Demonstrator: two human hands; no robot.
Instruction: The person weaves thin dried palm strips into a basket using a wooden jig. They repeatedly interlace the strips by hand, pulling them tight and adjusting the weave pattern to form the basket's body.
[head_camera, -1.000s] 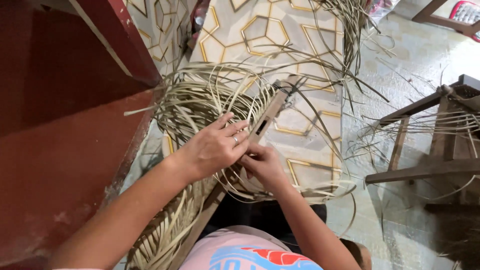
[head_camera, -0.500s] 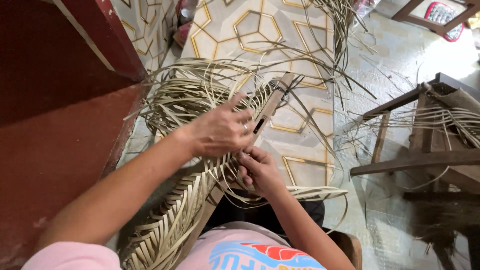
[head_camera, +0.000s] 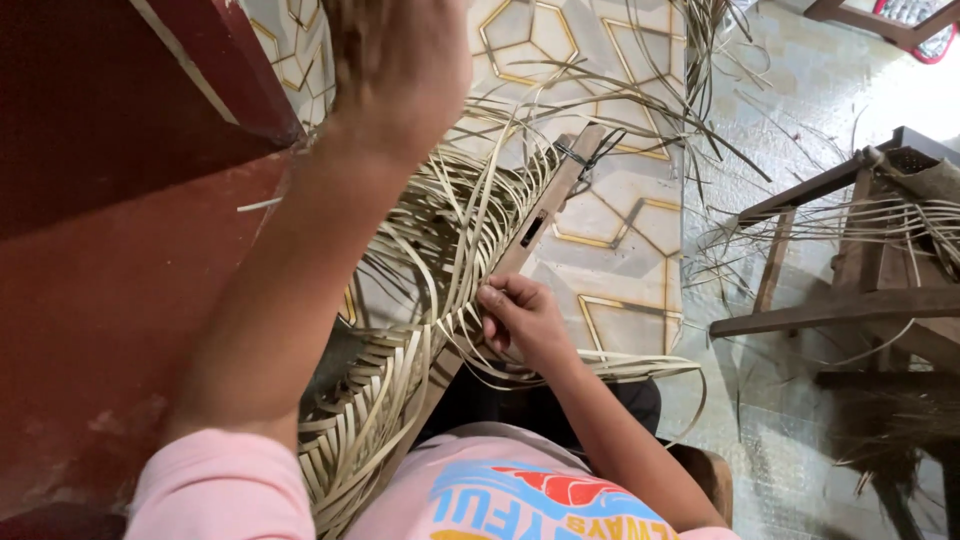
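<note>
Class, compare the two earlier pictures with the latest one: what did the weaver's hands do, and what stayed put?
The left hand let go of the woven strips and rose toward the camera, away from the work. The right hand stayed low, fingers pinching strips against the wooden slat. The half-woven strip work, patterned floor and wooden bench are unchanged.

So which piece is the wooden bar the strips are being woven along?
Start at the big dark red wall on the left, then move right to the pale woven strips. The wooden bar runs diagonally along their right edge, past the right hand. It alone is straight, solid and slotted.
</note>
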